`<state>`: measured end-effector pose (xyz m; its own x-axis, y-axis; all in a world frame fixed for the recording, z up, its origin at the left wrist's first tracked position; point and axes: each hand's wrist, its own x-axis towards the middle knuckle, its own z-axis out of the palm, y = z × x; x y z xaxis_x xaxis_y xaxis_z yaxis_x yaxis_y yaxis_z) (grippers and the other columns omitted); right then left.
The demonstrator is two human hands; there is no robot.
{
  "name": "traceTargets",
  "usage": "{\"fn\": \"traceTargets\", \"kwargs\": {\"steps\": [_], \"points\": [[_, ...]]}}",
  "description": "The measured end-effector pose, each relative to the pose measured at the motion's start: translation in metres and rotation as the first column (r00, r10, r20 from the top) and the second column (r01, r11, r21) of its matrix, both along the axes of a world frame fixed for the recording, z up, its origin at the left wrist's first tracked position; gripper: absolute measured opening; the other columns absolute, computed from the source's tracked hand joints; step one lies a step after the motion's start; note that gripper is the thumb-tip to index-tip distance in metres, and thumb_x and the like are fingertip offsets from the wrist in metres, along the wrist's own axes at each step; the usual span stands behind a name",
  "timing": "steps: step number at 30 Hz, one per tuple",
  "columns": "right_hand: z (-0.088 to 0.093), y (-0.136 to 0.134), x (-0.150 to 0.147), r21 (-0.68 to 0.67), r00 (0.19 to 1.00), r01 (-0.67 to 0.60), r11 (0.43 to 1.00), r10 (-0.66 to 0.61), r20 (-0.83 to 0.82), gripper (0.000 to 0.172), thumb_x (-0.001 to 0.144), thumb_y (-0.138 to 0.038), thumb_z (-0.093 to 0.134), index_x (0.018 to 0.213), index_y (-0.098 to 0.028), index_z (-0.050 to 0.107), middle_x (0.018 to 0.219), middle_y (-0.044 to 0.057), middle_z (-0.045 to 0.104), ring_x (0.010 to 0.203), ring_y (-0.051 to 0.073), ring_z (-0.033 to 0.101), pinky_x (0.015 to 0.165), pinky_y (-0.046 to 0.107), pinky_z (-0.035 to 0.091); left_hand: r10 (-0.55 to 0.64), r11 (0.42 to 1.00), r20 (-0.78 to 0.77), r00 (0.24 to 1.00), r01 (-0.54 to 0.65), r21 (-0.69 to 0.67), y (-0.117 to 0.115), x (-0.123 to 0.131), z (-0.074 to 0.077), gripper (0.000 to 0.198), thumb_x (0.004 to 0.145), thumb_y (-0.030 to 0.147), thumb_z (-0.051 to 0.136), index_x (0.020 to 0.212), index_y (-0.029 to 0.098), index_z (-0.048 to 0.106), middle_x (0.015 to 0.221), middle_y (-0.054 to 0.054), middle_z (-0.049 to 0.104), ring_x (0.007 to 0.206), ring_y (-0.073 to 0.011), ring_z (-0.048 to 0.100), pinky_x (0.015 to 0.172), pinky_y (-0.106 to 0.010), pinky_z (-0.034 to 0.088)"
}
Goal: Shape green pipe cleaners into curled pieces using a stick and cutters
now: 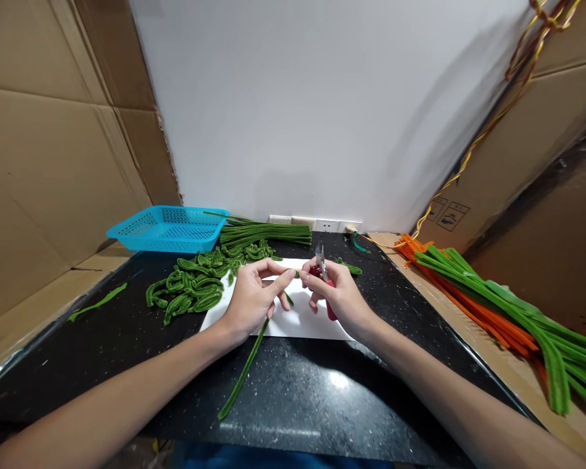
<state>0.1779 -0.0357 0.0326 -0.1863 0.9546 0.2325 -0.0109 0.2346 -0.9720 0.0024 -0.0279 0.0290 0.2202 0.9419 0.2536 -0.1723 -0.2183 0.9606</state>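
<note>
My left hand [254, 296] is closed in a pinch on a green pipe cleaner [245, 374], whose long tail hangs below the palm toward the table's front edge. My right hand [346, 296] holds red-handled pliers [321, 253], jaws pointing up and away. Its thumb and fingertip meet the left fingertips at a small bent green end of the pipe cleaner. Both hands are over a white sheet of paper [317, 329]. Left of them lies a pile of looped green pipe-cleaner pieces [195, 280].
A blue plastic basket [166, 244] stands at the back left, beside a bundle of straight green pipe cleaners [273, 234]. More green stems [517, 306] and orange ones [483, 319] lie at right on cardboard. A wall socket [326, 225] and twisted cable [469, 153] are behind.
</note>
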Motion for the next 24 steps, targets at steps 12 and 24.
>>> {"fn": "traceTargets", "kwargs": {"steps": [12, 24], "points": [[0.004, -0.002, 0.001, 0.011, 1.0, -0.001, 1.0, 0.001, 0.026, 0.028, 0.084, -0.045, 0.074, 0.084, -0.02, 0.063, 0.075, -0.002, 0.055, 0.044, 0.006, 0.045, 0.034, 0.021, 0.038, -0.053, 0.99, -0.088, 0.995, 0.064, 0.125, 0.001, -0.003, 0.0, 0.024, 0.084, 0.032, 0.076, 0.104, 0.019, 0.076, 0.1, -0.009, 0.074, 0.05, -0.0079, 0.058, 0.038, -0.018, 0.043], [0.012, -0.004, 0.008, 0.019, 0.996, 0.067, 0.998, -0.068, 0.055, 0.03, 0.083, -0.046, 0.074, 0.094, -0.021, 0.063, 0.071, 0.0, 0.053, 0.06, 0.014, 0.051, 0.033, 0.02, 0.043, 0.031, 0.981, -0.083, 0.996, -0.014, 0.195, 0.001, -0.003, 0.001, 0.018, 0.086, 0.034, 0.074, 0.094, 0.018, 0.077, 0.078, -0.004, 0.074, 0.047, -0.0077, 0.055, 0.042, -0.019, 0.042]]}}
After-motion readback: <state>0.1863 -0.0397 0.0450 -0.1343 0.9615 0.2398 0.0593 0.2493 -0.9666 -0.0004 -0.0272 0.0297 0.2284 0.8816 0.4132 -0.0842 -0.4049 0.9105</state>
